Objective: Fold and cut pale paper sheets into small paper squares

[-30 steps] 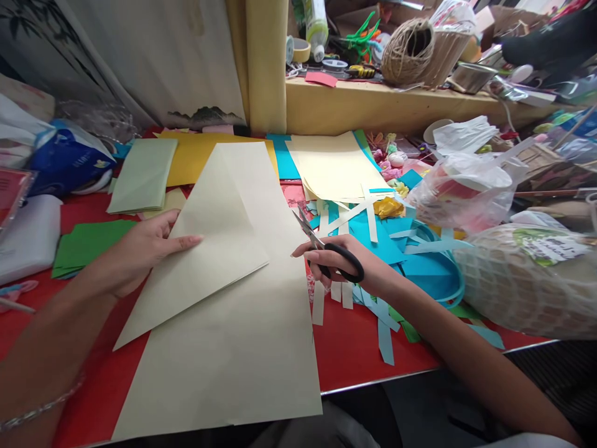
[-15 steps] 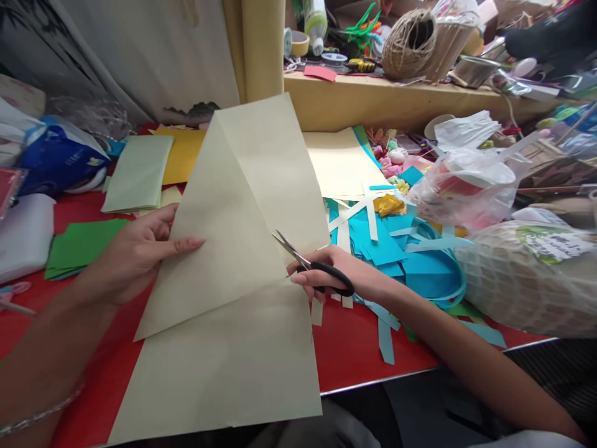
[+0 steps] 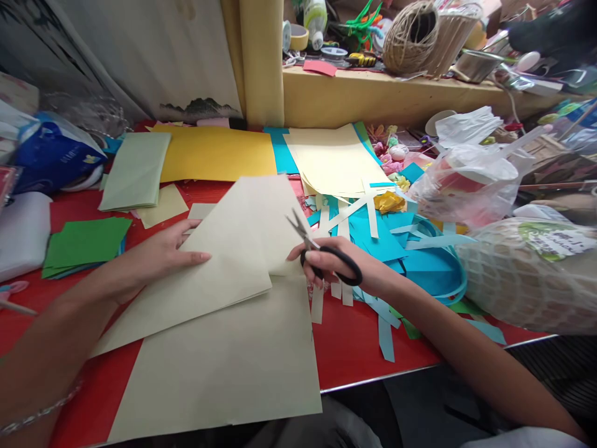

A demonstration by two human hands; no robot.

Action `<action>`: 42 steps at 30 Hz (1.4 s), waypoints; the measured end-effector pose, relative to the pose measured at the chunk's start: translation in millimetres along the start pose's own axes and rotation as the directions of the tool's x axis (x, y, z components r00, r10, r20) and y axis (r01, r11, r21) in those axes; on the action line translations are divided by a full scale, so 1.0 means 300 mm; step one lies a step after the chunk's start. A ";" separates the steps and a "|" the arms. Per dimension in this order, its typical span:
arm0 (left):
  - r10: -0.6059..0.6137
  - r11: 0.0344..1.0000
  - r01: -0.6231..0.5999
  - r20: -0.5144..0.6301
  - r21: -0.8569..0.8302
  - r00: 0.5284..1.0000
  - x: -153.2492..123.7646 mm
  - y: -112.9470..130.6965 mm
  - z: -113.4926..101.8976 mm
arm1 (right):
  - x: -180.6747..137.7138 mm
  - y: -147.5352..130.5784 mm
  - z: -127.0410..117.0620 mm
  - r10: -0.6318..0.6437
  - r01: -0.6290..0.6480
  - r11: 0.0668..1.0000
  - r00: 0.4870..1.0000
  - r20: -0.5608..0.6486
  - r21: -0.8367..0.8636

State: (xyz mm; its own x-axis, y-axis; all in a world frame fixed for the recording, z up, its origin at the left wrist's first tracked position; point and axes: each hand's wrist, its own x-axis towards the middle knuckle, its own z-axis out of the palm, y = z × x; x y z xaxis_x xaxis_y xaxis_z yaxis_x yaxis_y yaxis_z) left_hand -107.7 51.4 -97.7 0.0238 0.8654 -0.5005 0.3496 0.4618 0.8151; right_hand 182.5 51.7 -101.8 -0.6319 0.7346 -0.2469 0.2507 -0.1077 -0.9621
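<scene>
The fingers (image 3: 184, 229) of the left hand (image 3: 152, 261) are closed on the left edge of a pale folded paper (image 3: 228, 261), thumb lying flat on top and the others curled behind it. The right hand (image 3: 357, 252) is wrapped around the black handles of a pair of scissors (image 3: 305, 238), whose slightly parted blades point up and away over the folded paper's right part; whether they touch it cannot be told, nor whether the right fingers also grip its edge. The folded paper slants across the upper part of a larger pale sheet (image 3: 219, 373), which lies on the red tabletop (image 3: 349, 354) and reaches its near edge. Left of the left hand sit green paper pieces (image 3: 86, 246), with a pale green stack (image 3: 135, 171) farther back, beside a yellow sheet (image 3: 214, 152). Just right of the right hand, blue paper pieces (image 3: 377, 239) and narrow strips lie in a heap, with cream sheets (image 3: 333, 158) behind. Farther right are a clear plastic bag (image 3: 476, 180) and a net-wrapped bundle (image 3: 522, 274). On the ledge (image 3: 345, 96) at the back stands a roll of twine (image 3: 401, 50).
</scene>
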 end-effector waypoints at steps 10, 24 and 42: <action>0.636 0.379 -0.282 -0.027 0.882 0.771 0.001 -0.054 0.052 | 0.012 0.013 0.014 -0.158 0.203 0.969 0.948 -0.275 0.142; 0.699 0.094 -0.420 0.241 0.903 0.673 0.104 -0.096 0.109 | 0.022 0.043 0.074 -0.325 0.313 0.562 0.935 0.144 -0.766; 0.617 0.028 -0.383 0.285 0.923 0.733 0.215 -0.020 0.100 | 0.036 0.047 0.069 -0.285 0.280 0.571 0.949 0.134 -0.771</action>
State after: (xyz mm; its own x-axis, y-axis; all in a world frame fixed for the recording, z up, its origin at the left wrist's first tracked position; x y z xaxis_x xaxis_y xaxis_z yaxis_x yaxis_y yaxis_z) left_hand -80.1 98.6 -143.7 0.5004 0.8642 0.0526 0.8655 -0.4978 -0.0547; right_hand 164.1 44.1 -120.5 -0.7696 0.6381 0.0238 0.5318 0.6610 -0.5294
